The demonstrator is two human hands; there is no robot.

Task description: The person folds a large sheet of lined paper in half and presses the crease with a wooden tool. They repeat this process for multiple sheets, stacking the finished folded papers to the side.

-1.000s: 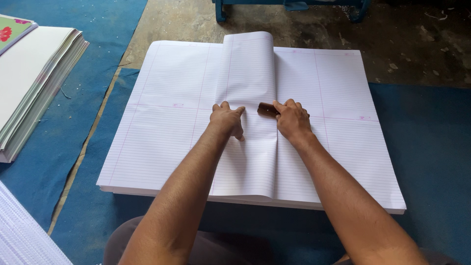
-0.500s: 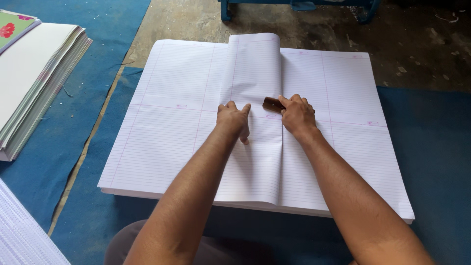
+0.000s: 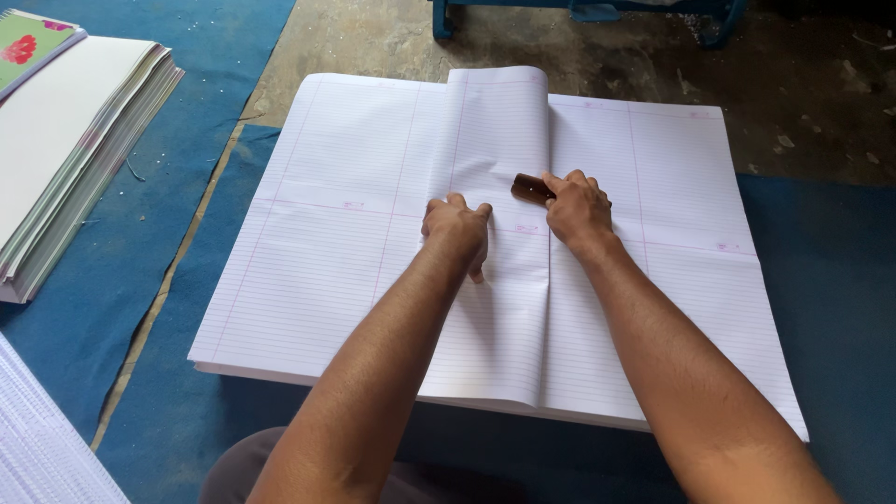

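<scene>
The right hand [image 3: 579,210] is gripping a brown wooden block [image 3: 530,189] in curled fingers (on the folded ruled sheet [image 3: 495,149]), while the left hand [image 3: 455,227] is pressing flat, fingers together.

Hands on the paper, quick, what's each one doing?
Left hand: open, pressing flat on the folded ruled sheet.
Right hand: closed around a small brown block, held on the fold.
</scene>
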